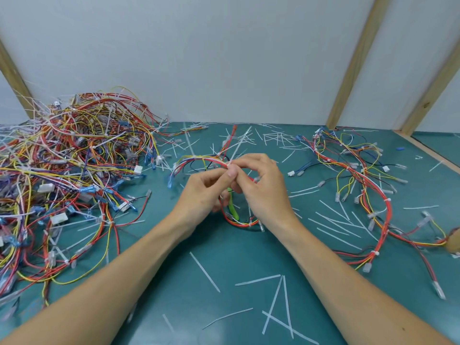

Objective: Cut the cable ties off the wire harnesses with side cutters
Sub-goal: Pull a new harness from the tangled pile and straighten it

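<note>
White wall panels braced by pale wooden battens (353,63) stand behind a teal table (224,265) littered with cut white tie strips (204,271). Both hands meet over the middle of it, holding one wire harness (199,161) that arches up and away to the left, while its lower loop sags down to the table under the wrists. The left hand (206,192) pinches the bundle between thumb and fingers (232,172) at the point where a white cable tie (237,145) sticks up. The right hand (263,185) has its fingers curled round the same spot from the other side, touching the left thumb. A green handle, probably the side cutters (232,204), shows below and between the palms; which hand carries it cannot be told.

The step looks like finding or freeing a tie on this harness. To do it well, the tie's band should be lifted clear of the insulation and the wires fanned slightly, so that the cutter tips can bite the plastic alone, beside the locking head.

By count: two hands, one harness in hand, one tool partly seen. A big tangled pile of harnesses (72,170) lies at the left, too knotted to number. At the right lies a smaller group of harnesses (361,185), perhaps two or three, with ties visible on them. Loose strips on the table run to several dozen.
</note>
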Demonstrator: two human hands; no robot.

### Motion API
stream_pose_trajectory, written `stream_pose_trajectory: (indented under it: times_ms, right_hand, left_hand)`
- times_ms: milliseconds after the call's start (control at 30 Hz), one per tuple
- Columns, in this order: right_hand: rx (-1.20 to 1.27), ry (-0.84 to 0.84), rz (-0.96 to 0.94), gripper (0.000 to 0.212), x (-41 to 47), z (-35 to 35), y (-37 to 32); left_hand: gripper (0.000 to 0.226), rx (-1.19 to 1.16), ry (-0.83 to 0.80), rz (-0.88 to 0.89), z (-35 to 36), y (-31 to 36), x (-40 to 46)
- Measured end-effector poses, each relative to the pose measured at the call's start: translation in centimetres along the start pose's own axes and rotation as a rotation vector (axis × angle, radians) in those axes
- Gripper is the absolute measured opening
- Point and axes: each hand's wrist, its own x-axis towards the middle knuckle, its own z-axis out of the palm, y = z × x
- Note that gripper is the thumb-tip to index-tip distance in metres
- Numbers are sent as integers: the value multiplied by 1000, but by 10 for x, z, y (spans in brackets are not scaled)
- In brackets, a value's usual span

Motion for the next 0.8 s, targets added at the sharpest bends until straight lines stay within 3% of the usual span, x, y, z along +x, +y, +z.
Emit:
stream_pose_trajectory:
  times_ms: [233,433,533,633,733,800]
  right_hand:
    - [-32,-200,-53,33,-3,-1,-8]
    - [42,-30,-16,62,-4,-1,-4]
    - [-14,43,25,43,-2,-4,0]
    - [15,-34,22,12,0,-5,1]
    - [35,-101,2,23,-1,-5,0]
    - [4,-97,-14,17,-2,-6,-1]
  left_hand:
    - [28,-81,93,-18,-9,-1,4]
    - [22,-132,183,-45,-17,0,11]
    - [21,-212,220,-40,-21,1,13]
    - [19,-291,222,-60,-25,3,15]
    - [17,-413,196,-98,-27,4,17]
    - [23,-508,158,-112,-29,5,17]
